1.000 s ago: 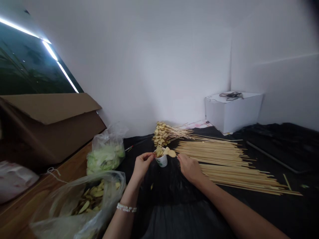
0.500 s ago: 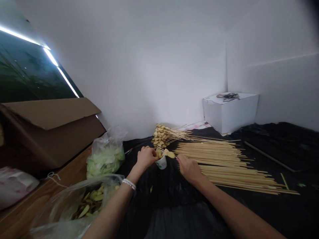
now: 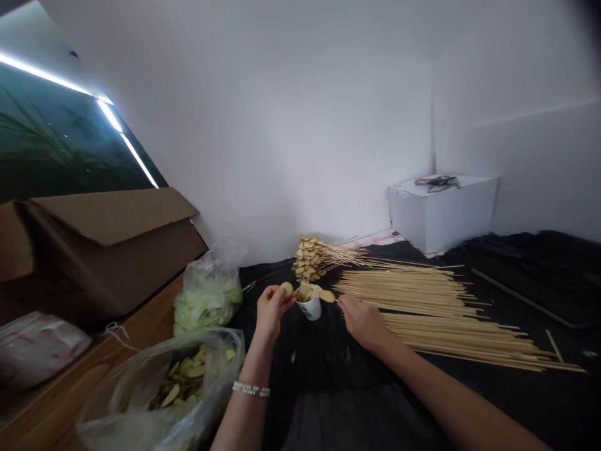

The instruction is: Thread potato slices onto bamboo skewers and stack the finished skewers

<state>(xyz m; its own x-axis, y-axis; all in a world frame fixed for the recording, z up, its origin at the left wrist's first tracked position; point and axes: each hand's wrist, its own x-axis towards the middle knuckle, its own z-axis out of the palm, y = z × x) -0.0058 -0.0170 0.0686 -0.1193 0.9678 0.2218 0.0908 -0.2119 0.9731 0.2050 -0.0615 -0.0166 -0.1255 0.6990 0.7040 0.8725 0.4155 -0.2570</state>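
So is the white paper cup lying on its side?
No, the paper cup stands upright on the black sheet, with pale round slices sticking out of its top.

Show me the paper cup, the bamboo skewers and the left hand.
Paper cup (image 3: pixel 310 310): head view, on its white side wall.
Bamboo skewers (image 3: pixel 404 291): head view, on the middle of the flat pile.
Left hand (image 3: pixel 271 316): head view, on the middle of the hand.

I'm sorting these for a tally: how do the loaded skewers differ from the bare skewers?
The loaded skewers carry overlapping yellow slices at one end, while the bare skewers carry none. The loaded skewers form one heaped bunch, while the bare skewers lie in long, flat rows. Both are thin, pale wooden sticks resting on the black sheet.
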